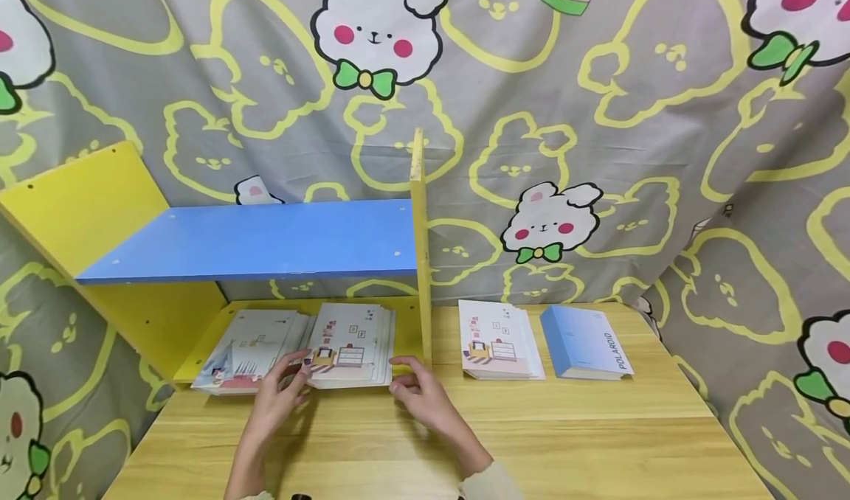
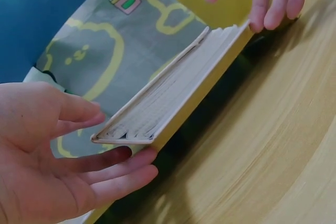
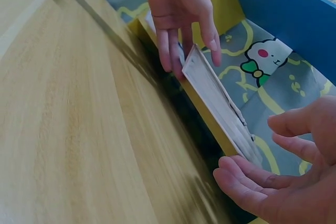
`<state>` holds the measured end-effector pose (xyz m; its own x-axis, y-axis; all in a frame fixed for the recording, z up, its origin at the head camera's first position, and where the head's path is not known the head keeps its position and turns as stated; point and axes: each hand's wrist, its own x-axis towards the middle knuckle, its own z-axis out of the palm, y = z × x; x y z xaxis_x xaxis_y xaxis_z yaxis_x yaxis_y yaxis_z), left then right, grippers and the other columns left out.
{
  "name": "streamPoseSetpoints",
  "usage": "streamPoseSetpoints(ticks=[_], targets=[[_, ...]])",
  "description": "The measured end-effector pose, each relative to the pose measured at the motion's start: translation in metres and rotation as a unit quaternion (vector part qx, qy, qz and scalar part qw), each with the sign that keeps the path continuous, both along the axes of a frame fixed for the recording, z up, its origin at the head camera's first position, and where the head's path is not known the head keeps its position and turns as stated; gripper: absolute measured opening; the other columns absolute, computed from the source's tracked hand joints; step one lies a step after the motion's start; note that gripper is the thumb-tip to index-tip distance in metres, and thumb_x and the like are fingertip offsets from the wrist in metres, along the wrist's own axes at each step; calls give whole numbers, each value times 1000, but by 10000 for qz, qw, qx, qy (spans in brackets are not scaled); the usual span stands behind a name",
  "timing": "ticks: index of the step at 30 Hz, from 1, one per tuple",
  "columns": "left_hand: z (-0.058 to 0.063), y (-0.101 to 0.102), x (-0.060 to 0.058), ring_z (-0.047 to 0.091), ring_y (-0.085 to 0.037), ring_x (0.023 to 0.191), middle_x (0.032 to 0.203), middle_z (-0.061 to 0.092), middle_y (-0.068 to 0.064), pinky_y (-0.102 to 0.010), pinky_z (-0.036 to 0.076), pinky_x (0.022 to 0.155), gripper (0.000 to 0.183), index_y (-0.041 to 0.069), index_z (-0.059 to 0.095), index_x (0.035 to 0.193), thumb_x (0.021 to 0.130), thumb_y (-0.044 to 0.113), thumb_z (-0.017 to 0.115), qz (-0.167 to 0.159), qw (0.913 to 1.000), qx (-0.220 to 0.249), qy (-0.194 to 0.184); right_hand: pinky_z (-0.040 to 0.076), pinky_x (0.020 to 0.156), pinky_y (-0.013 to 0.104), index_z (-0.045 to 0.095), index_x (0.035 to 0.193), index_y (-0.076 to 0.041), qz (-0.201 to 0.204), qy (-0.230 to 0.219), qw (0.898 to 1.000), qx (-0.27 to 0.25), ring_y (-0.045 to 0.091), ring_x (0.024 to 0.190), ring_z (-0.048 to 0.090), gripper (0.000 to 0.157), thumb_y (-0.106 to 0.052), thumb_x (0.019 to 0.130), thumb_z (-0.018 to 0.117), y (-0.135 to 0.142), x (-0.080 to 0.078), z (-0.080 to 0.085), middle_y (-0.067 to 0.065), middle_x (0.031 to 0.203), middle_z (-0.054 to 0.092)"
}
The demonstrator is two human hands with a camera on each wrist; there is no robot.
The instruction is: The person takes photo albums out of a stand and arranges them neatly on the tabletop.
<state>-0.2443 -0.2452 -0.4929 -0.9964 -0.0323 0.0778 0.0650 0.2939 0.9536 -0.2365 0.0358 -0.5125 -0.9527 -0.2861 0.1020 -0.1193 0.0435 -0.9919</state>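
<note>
Loosely extended, the left hand (image 1: 282,389) and right hand (image 1: 423,395) flank a white rectangular room-printed book (image 1: 347,341); a blue-and-white rectangular book (image 1: 579,340) lies right of both hands.

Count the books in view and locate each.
4: left book and middle book on the yellow board, the latter between left hand and right hand; white book and blue book on the table, rightward. Others may be hidden.

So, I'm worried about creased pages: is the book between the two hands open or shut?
Shut: the book lies flat, its page edges packed together in the left wrist view.
</note>
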Motion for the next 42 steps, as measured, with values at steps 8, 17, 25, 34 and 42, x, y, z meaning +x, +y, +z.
streamPoseSetpoints(ticks=[8, 17, 25, 34, 42], targets=[[-2, 0, -3, 64, -28, 95, 134, 49, -30, -45, 60, 89, 40, 3, 48, 148, 109, 13, 51, -102, 9993, 307, -199, 60, 82, 51, 49, 146, -7, -20, -119, 9999, 34, 39, 96, 67, 47, -11, 101, 62, -10, -3, -3, 27, 108, 69], [-1, 0, -8, 63, -25, 92, 126, 51, -25, -47, 61, 87, 42, 4, 49, 149, 108, 14, 54, -133, 9979, 460, -441, 61, 83, 52, 47, 148, -12, -60, -387, 9990, -214, 39, 92, 68, 47, -13, 104, 60, -20, -5, -5, 27, 97, 68], [-5, 0, -12, 64, -29, 91, 121, 52, -22, -46, 61, 87, 41, 6, 50, 148, 108, 15, 54, -188, 9980, 392, -450, 62, 79, 50, 47, 147, -13, -203, -670, 9959, -575, 43, 89, 72, 48, -12, 102, 62, -27, -7, -6, 27, 98, 70], [-10, 1, -16, 62, -28, 90, 121, 48, -21, -46, 61, 86, 43, 8, 47, 149, 107, 16, 56, -246, 9970, 566, -469, 63, 79, 48, 47, 147, -15, -102, -1057, 9889, -1042, 43, 89, 72, 48, -10, 102, 62, -32, -10, -13, 28, 104, 68], [-12, 1, -16, 61, -21, 91, 134, 46, -27, -46, 62, 85, 42, 7, 47, 147, 107, 16, 57, -264, 9972, 598, -365, 63, 78, 48, 50, 145, -15, -165, -1240, 9832, -1332, 40, 87, 74, 43, -10, 103, 59, -41, -12, -19, 27, 105, 68]])
